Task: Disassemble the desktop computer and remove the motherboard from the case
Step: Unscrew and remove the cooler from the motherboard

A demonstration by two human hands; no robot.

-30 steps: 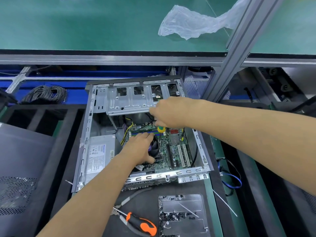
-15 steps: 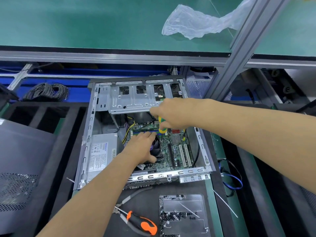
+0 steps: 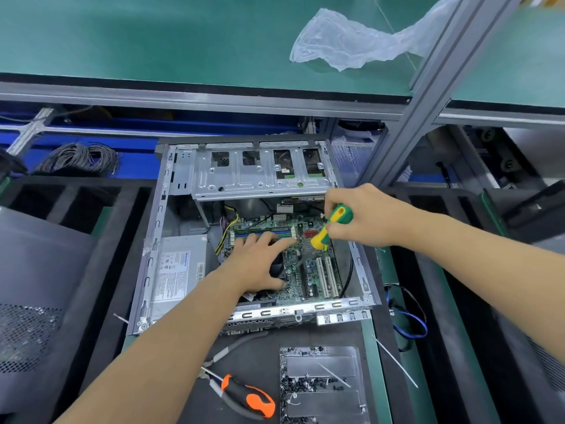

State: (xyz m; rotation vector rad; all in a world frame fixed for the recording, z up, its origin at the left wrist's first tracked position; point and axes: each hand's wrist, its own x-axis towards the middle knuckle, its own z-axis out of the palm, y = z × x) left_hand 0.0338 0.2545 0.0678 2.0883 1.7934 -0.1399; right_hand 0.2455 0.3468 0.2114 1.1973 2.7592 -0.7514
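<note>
A: One board [image 3: 308,264] and two hands on the job. It lies flat on the floor of the case [image 3: 153,258], in the right half, just beside the power supply [image 3: 177,270].

B: How will it handle, do you reckon?

A: Light and thin, I'd say, stiff but easy to crack if flexed, and studded with sharp, delicate parts. Best taken by its bare edges, lifted level.

B: And the hands?

A: Left hand [image 3: 260,264] lies on the fan [image 3: 279,266] mid-board, fingers spread and straight toward the memory slots, thumb down along the fan's near side. It presses; it grips nothing. Right hand [image 3: 363,220] is curled round a driver [image 3: 331,226], green and yellow, tip angled down at the board's far right corner. The tip itself I can't see.

B: So a screw there, probably?

A: That's my guess. The board looks fixed down as yet.

B: What's in the way?

A: The drive cage [image 3: 260,179] overhangs the board's far edge, yellow wires [image 3: 224,234] run in at the far left, and a black cable [image 3: 348,276] hangs along the right wall. The fan sits on top too.

B: Outside the case?

A: On the bench's near edge, an orange driver [image 3: 250,396], pliers [image 3: 220,356] and a tray [image 3: 321,365] of loose screws. A plastic bag [image 3: 351,41] lies on the green shelf beyond.
</note>
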